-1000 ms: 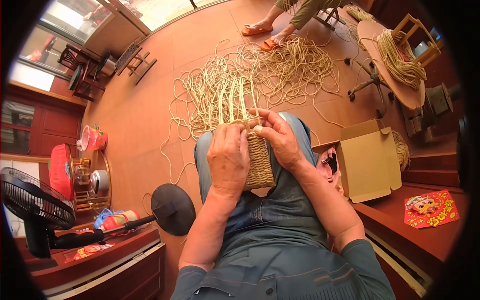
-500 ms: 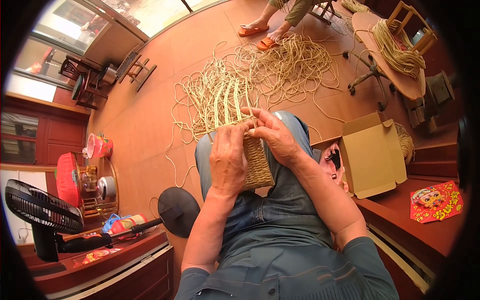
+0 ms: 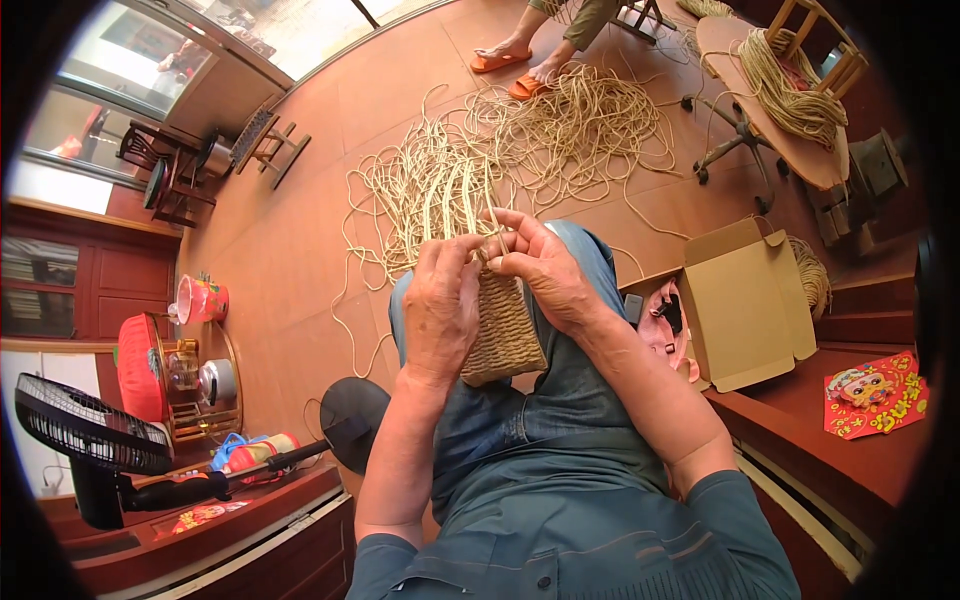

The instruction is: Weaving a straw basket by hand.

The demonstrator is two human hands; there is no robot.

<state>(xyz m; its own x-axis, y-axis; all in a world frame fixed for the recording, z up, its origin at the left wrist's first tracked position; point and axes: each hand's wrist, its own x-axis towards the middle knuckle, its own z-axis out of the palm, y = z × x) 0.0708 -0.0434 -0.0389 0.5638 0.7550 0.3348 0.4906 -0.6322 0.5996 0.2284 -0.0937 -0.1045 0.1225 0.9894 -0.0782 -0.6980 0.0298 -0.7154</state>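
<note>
A partly woven basket piece [image 3: 508, 335] of tan twisted cord rests on my lap between my thighs. Pale upright strips [image 3: 447, 205] run out from its far edge toward the floor. My left hand [image 3: 438, 305] is closed at the left of that edge, its fingertips pinching the weave. On the right, my right hand [image 3: 548, 275] pinches a strand of cord at the edge between thumb and fingers, the other fingers curled. The two hands' fingertips nearly meet. The exact path of the strand is hidden by the fingers.
Tan cord [image 3: 600, 125] lies in tangled heaps on the floor ahead. Another person's feet in orange slippers [image 3: 527, 87] are beyond it. At right stand an open cardboard box [image 3: 750, 310] and a round board [image 3: 735, 60] with coiled cord. A black fan [image 3: 95, 425] stands at left.
My left hand has shifted slightly left and turned, uncovering more of the woven piece. The right fingertips have moved a little left along the edge.
</note>
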